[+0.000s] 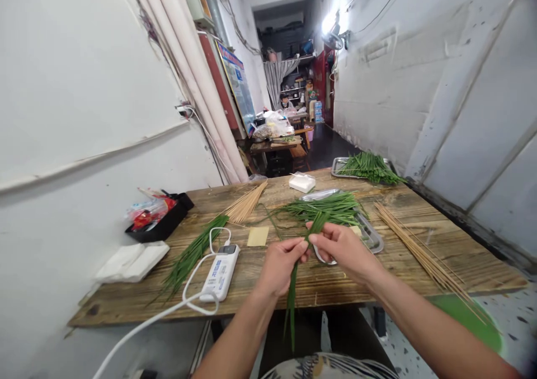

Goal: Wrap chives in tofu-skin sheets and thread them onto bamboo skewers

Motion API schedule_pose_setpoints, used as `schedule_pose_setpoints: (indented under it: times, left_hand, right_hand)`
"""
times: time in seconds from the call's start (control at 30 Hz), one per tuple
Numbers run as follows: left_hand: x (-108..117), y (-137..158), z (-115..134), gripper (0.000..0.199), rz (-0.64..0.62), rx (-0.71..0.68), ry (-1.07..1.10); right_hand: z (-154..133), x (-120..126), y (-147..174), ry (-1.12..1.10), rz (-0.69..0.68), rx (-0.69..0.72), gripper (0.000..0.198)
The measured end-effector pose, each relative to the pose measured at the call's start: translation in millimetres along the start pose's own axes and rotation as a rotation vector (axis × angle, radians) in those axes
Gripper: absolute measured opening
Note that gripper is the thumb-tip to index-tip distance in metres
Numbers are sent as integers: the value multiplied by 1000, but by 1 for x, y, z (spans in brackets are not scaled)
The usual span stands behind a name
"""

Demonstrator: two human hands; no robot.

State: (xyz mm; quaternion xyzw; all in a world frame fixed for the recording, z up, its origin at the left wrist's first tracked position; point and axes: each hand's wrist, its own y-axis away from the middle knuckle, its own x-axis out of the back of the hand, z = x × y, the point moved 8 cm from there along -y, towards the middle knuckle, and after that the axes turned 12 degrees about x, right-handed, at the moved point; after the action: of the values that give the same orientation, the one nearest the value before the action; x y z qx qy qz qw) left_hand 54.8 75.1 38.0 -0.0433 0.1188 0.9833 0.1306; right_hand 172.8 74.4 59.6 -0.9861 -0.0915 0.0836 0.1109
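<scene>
Over the front edge of the wooden table, a small bunch of Chinese chives [292,306] is pinched between my two hands. My left hand [285,258] grips it from the left, with long leaves trailing down below. Right against it, my right hand [338,247] has its thumb and fingers closed on the upper part, where leaves fan out. Just behind the hands, loose chives [327,206] lie over a metal tray [375,243]. A white rounded object is partly hidden under my right hand. To the left lie chives [195,250] beside fanned bamboo skewers [247,204].
A white power bank [220,275] with a cable lies front left, near a yellow paper square [258,236]. More skewers [419,250] overhang the right edge. At the back are a tissue pack [302,183] and tray [335,169] of chives. A black box [161,228] stands left.
</scene>
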Motion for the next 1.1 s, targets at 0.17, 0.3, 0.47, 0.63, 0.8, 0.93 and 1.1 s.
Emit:
schedule_pose_setpoints:
  times: [0.17,0.3,0.47,0.63,0.8,0.93,1.1]
  left_hand:
    - [4,5,-10,31,-13,20,8]
    - [1,9,-16,31,-120,81,136]
    - [-3,12,-20,34,-260,164,167]
    - [2,13,-21,34,-237,148,83]
    - [12,10,-16,32,-129,61,-25]
    - [25,6,-12,30,-8,-6,-293]
    - [21,7,3,27,112,-254,-813]
  right_hand:
    - [3,-7,-1,97,69,38,41]
    - [5,-11,-4,108,14,12,42]
    - [8,-7,-10,149,-50,-27,42]
    - [12,-6,-15,137,-16,-33,43]
    - [19,0,-18,203,-58,-35,44]
    - [-35,22,-20,764,25,401,34]
    - [-37,-45,2,1489,-576,819,15]
